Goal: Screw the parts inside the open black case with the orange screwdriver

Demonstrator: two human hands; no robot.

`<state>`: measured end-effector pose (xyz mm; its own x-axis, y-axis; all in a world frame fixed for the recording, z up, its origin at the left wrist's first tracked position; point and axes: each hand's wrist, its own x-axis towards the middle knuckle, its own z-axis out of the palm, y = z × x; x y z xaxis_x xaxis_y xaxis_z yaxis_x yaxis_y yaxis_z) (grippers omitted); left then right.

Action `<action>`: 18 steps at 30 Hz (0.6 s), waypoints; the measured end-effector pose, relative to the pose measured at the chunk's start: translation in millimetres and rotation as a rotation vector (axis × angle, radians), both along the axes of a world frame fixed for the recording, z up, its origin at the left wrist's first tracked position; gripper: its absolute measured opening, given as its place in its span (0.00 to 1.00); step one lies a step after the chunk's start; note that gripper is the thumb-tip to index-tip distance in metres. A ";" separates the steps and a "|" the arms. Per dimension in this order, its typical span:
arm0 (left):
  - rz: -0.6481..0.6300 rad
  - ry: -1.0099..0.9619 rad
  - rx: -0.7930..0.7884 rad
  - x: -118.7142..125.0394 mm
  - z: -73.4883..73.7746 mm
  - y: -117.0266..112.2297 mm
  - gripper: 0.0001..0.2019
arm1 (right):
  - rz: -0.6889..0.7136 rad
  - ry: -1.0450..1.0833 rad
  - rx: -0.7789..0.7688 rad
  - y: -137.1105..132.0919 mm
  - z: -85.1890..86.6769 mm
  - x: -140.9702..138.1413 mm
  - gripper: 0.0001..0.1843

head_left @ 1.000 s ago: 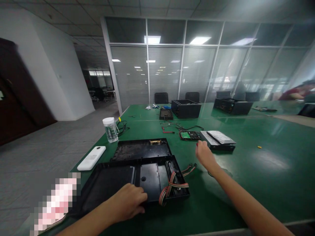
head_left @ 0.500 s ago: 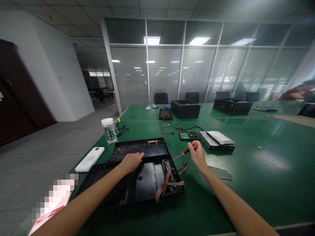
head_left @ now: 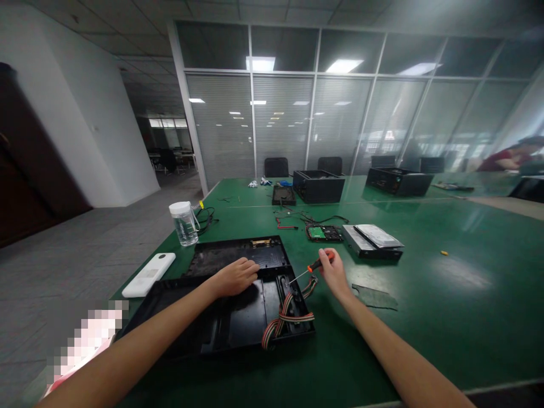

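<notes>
My right hand (head_left: 334,272) is closed round the handle of a screwdriver (head_left: 322,262) with an orange and black grip. Its thin shaft slants down left, the tip at the right part of a black casing panel (head_left: 238,317). A ribbon cable (head_left: 284,320) with red, black and pale stripes bends over that end of the panel. My left hand (head_left: 238,276) lies over the panel's middle, palm down, fingers loosely bent and holding nothing I can see. Behind it sits a second black panel (head_left: 233,255) with a brass-coloured piece (head_left: 260,243) near its far edge.
A clear bottle (head_left: 184,224) and a white device (head_left: 149,275) stand along the green table's left side. Farther right are a green circuit board (head_left: 321,233), a silver-black box (head_left: 372,243) and a flat dark piece (head_left: 374,297). Two black cases (head_left: 318,187) stand farther back; a person sits far right.
The screwdriver tip has moved left and slightly down, onto the panel's right part. My left hand has shifted right, its fingers more gathered. The view has moved slightly.
</notes>
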<state>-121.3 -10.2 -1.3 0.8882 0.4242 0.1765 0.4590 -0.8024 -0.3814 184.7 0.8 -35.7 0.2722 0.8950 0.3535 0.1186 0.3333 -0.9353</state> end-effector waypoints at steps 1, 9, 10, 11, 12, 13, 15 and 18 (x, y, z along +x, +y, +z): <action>0.021 -0.007 -0.009 2.0 0.6 -2.2 0.07 | -0.009 0.010 0.004 -0.4 0.3 0.6 0.19; 0.044 -0.015 -0.115 -8.7 8.4 0.6 0.07 | -0.057 0.071 -0.022 0.2 2.7 2.3 0.20; 0.049 -0.021 -0.111 -11.5 6.7 2.8 0.07 | -0.055 0.058 -0.025 0.0 2.8 1.7 0.20; 0.055 -0.028 -0.105 -14.1 4.2 4.8 0.08 | -0.057 0.038 -0.023 -0.4 2.8 0.9 0.20; 0.062 -0.038 -0.096 -16.5 1.1 6.4 0.08 | -0.061 0.012 -0.015 -0.9 2.9 0.3 0.20; 0.069 -0.051 -0.085 -18.5 -2.1 7.5 0.08 | -0.071 -0.015 -0.004 -1.5 3.1 -0.3 0.20; 0.075 -0.084 -0.056 -21.3 -7.2 8.0 0.08 | -0.091 -0.055 0.014 -2.8 3.8 -0.4 0.20; 0.086 -0.145 -0.024 -19.1 -5.2 4.7 0.09 | -0.123 -0.080 0.022 -4.1 5.5 1.3 0.20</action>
<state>-140.3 -5.5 -6.5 0.8146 0.5030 0.2888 0.5749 -0.7661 -0.2873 186.0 -3.4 -30.3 0.3494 0.8484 0.3978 0.2334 0.3323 -0.9138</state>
